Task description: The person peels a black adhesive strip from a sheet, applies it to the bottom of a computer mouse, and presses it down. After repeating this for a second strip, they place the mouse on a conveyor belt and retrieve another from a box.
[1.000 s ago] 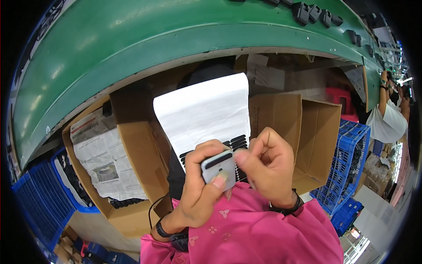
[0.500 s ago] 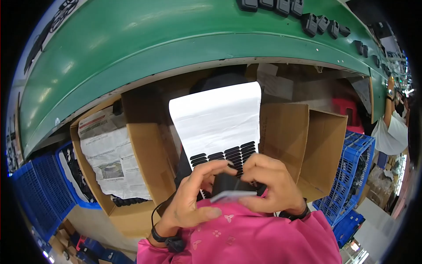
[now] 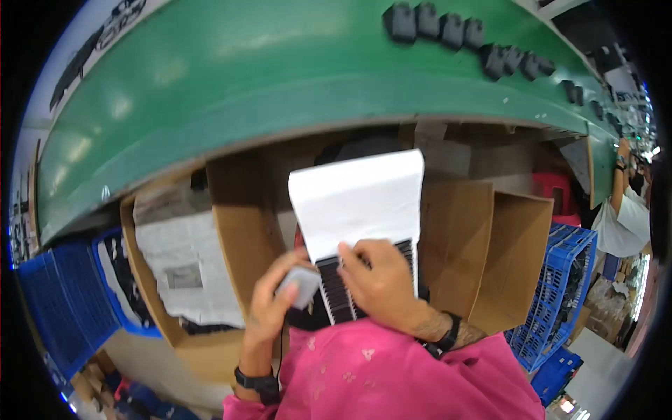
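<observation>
**White strip sheet (image 3: 358,199) at the lap, casing (image 3: 306,288) in the left hand (image 3: 267,301)**

The biggest thing before me is the green worktop (image 3: 245,77), its near edge bowing above everything else. Below that edge gape two cardboard boxes, the left box (image 3: 241,231) lined with newspaper (image 3: 183,245), the right box (image 3: 451,245) beside a blue crate (image 3: 544,315). Between the boxes, the white sheet reaches from just below the worktop's near edge toward the pink garment (image 3: 392,364).

The right hand (image 3: 385,283) bends over the sheet, fingers curled at the rows of black strips (image 3: 336,290); I can't tell whether they grip one. The left fingers grasp the light-grey, round-cornered casing, thumb across its face, just left of the sheet. Black housings (image 3: 428,22) line the worktop toward its right end.

To my eye, good handling here means touching one strip by its end, keeping neighbouring strips undisturbed and the sheet flat, and holding the casing steady.
</observation>
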`<state>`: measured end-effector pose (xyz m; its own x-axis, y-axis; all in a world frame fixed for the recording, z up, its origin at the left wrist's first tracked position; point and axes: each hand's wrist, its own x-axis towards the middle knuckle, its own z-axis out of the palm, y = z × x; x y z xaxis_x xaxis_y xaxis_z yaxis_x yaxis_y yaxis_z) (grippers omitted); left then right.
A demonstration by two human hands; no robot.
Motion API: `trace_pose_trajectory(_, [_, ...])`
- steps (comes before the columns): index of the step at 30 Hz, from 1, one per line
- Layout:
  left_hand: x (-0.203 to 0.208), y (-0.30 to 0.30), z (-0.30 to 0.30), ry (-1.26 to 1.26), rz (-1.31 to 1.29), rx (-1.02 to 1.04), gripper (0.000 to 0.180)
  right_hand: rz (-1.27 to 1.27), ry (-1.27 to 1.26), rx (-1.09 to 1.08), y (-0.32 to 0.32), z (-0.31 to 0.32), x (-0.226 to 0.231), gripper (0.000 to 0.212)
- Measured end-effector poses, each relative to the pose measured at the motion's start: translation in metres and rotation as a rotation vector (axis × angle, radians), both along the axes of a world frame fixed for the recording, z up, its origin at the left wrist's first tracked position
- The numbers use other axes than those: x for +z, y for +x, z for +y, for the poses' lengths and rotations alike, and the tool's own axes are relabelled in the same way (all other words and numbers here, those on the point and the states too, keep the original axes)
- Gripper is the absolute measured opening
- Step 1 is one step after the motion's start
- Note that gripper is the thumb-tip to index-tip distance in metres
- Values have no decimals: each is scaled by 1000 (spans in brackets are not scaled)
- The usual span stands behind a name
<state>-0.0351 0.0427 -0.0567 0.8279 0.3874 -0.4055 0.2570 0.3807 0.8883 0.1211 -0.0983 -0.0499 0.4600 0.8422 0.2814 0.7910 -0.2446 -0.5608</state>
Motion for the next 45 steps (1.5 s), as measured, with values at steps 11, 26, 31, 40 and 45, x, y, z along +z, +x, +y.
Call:
trace_pose_trajectory(11, [-19, -3, -26, 19, -7, 181, 45, -28, 84, 14, -20, 0, -20, 11])
trace_pose_trajectory(26, [48, 36, -36, 90, -218, 246, 64, 1438, 161, -128, 28, -8, 93, 7])
trace_pose_trajectory(31, [74, 56, -41, 109, -319, 10, 45, 1371, 165, -91, 35, -15, 135, 8])
trace_pose_trajectory(40, [79, 56, -49, 174, -326, -40, 47, 1264, 43, -85, 32, -15, 129, 10])
trace_pose_trajectory(45, [77, 59, -48, 217, -309, -54, 47, 1252, 16, -88, 35, -14, 129, 10])
